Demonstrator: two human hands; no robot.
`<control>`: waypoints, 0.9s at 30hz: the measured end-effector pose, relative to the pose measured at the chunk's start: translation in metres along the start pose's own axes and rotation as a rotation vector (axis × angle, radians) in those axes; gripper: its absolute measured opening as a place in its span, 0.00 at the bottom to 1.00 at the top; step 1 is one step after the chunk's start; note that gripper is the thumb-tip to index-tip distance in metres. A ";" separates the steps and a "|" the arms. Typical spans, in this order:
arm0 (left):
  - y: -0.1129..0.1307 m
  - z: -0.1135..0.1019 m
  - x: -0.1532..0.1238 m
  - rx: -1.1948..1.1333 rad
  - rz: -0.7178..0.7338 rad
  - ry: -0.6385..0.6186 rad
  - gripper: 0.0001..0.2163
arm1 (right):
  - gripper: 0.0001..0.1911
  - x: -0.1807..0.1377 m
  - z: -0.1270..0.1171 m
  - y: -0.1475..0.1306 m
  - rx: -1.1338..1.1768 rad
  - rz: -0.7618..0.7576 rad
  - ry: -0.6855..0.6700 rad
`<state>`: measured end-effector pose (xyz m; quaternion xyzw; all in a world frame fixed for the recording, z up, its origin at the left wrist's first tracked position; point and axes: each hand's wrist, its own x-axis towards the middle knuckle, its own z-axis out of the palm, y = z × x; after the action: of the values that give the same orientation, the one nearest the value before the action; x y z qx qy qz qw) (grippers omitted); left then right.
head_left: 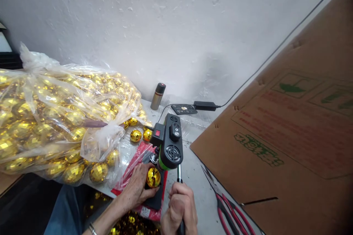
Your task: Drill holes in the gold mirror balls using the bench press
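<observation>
A gold ball (153, 177) is held by the left hand (138, 188) on a black pad (154, 200) near the tabletop's front edge, under the press (169, 142); the fingers are clamped around it. The lever (179, 173) of the press is gripped by the right hand (179, 207), fingers closed on it. A bag (55, 117) of gold balls is spread over the left side. A cardboard box (289, 136) is stood at the right edge, with red pliers (231, 214) laid beside it.
</observation>
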<state>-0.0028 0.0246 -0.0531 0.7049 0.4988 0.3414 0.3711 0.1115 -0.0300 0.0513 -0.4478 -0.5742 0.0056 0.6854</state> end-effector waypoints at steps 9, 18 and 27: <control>0.002 0.000 -0.001 -0.016 -0.021 0.011 0.27 | 0.17 -0.005 -0.006 0.001 -0.023 0.027 -0.055; -0.004 0.001 -0.002 -0.011 0.021 0.018 0.27 | 0.17 -0.010 -0.001 0.007 -0.010 0.006 0.004; 0.002 0.000 0.000 0.009 -0.015 0.012 0.28 | 0.18 -0.006 0.006 0.020 0.019 -0.137 0.090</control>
<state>-0.0018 0.0240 -0.0518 0.7009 0.5078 0.3405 0.3674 0.1148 -0.0169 0.0336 -0.4008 -0.5720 -0.0560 0.7135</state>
